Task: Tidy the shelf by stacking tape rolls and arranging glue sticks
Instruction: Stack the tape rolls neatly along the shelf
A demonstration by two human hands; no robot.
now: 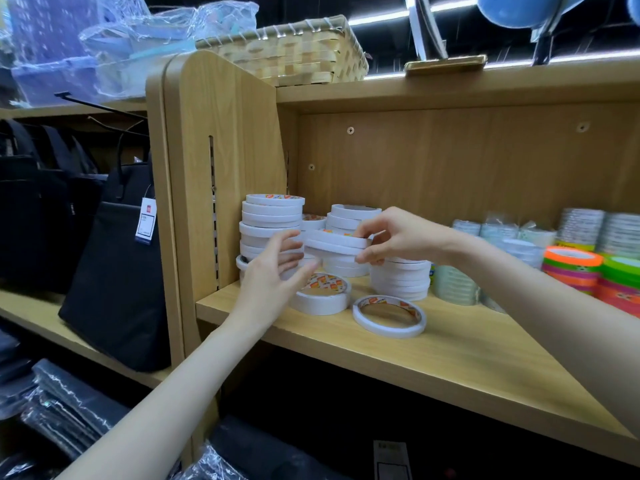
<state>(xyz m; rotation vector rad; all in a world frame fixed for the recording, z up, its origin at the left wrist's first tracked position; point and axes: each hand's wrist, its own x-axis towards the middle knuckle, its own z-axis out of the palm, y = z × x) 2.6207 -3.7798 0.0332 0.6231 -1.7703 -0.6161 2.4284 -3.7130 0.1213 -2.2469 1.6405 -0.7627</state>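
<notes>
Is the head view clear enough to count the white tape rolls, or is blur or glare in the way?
Head view: white tape rolls sharp and evenly lit; left hand slightly motion-blurred; light strips glare along the top; wide-angle bends the shelf edges.

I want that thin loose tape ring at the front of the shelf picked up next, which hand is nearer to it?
Right. The right hand is above the tape ring; the left hand is farther off to its left.

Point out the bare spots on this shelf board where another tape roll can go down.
Bare wood runs along the shelf board's front edge, right of the thin flat roll and in front of the clear tape rolls. The back left is crowded: white tape stacks stand tight together where both hands work.
</notes>
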